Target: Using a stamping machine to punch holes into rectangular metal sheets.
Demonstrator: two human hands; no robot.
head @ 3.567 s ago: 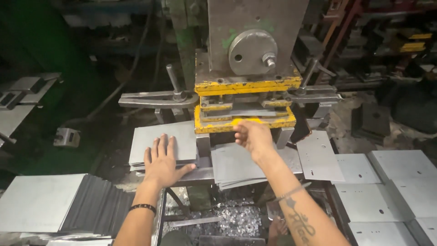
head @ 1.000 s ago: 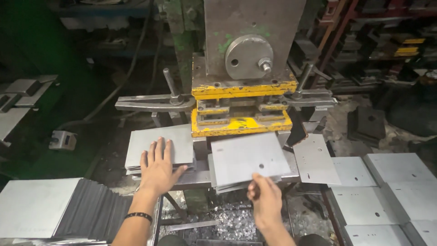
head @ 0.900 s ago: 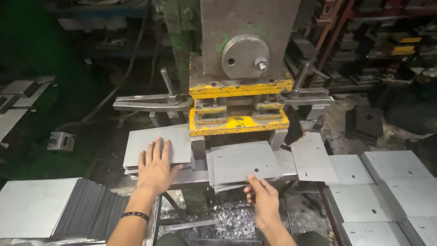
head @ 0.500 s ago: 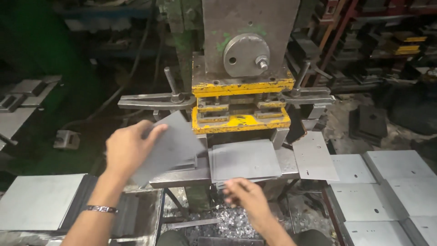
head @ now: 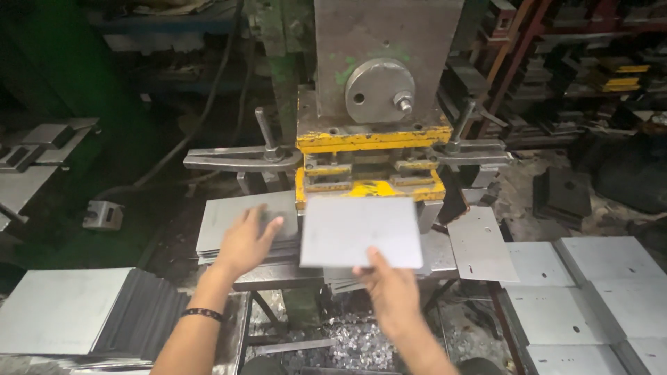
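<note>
Steel sheet [head: 361, 229] lay just below the yellow press die [head: 368, 186], pinched at its near edge by the right hand [head: 390, 292]; the left hand [head: 246, 239] rested open-fingered on the blank stack [head: 229, 215].

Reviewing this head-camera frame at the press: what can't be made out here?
- Right hand: its grip under the metal sheet is hidden by the sheet itself.
- Die opening of the yellow press: covered by the raised sheet.
- Left hand: palm contact with the sheet stack is hidden by the hand.
- Shelves at upper right: too dark and small to identify contents.
</note>
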